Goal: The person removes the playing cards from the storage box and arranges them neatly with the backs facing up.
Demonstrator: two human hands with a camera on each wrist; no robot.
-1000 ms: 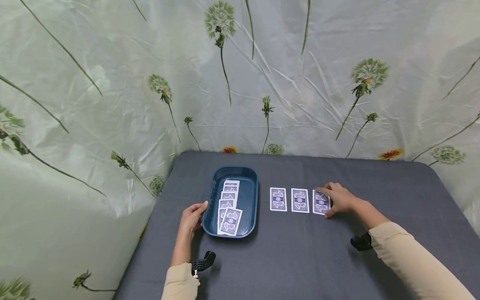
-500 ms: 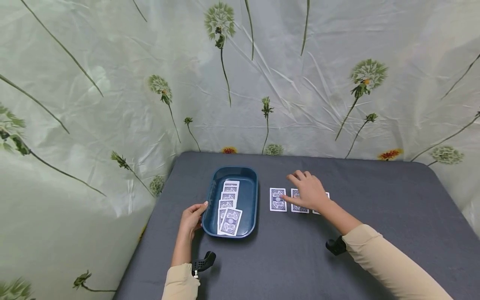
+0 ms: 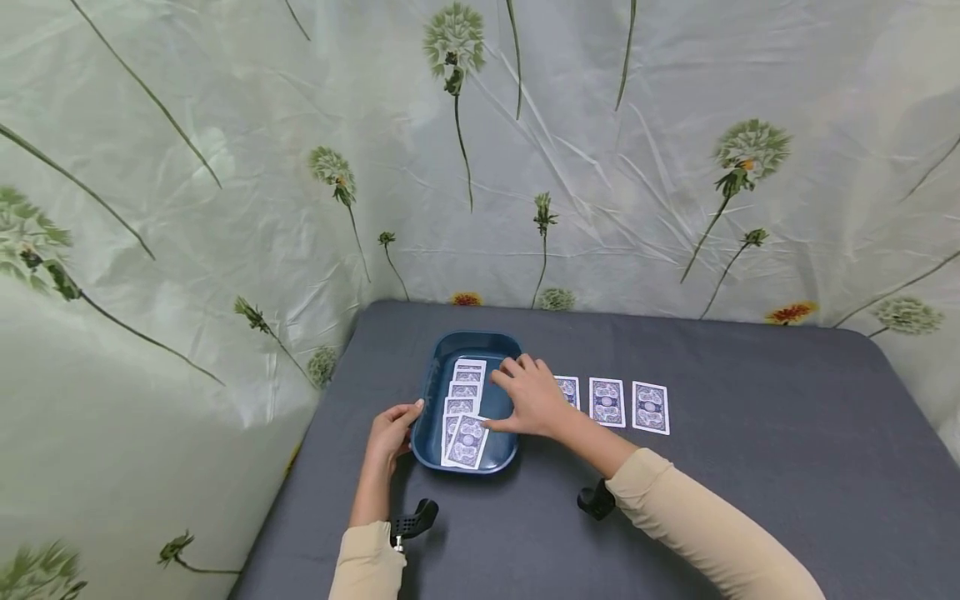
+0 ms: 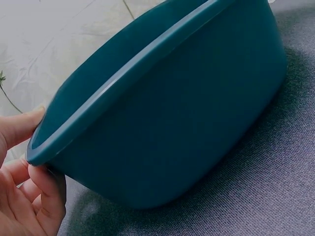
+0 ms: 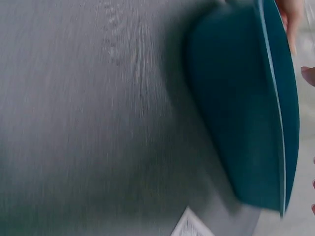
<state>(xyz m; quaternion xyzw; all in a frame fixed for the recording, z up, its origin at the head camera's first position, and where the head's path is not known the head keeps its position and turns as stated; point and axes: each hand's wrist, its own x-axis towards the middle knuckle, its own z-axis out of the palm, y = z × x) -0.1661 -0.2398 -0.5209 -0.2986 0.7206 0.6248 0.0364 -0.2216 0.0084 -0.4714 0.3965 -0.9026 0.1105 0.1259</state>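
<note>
Here | cards (image 3: 607, 403): blue patterned backs, white borders | tray (image 4: 167, 118): dark teal-blue

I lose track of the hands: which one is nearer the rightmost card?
Right. The right hand is over the right rim of the tray, left of the rightmost card; the left hand is farther left, gripping the tray's left rim.

Finishes: plastic, paper, cloth

Head view. Tray (image 4: 162, 118), 6 o'clock from centre: smooth plastic look, soft sheen. Cards (image 3: 607, 403), 4 and 6 o'clock: smooth printed paper. Table (image 3: 517, 542): matt woven cloth. Backdrop sheet (image 3: 615, 275), 12 o'clock: wrinkled, glossy, plastic-like. Sleeves (image 3: 705, 517): matt cloth.
</note>
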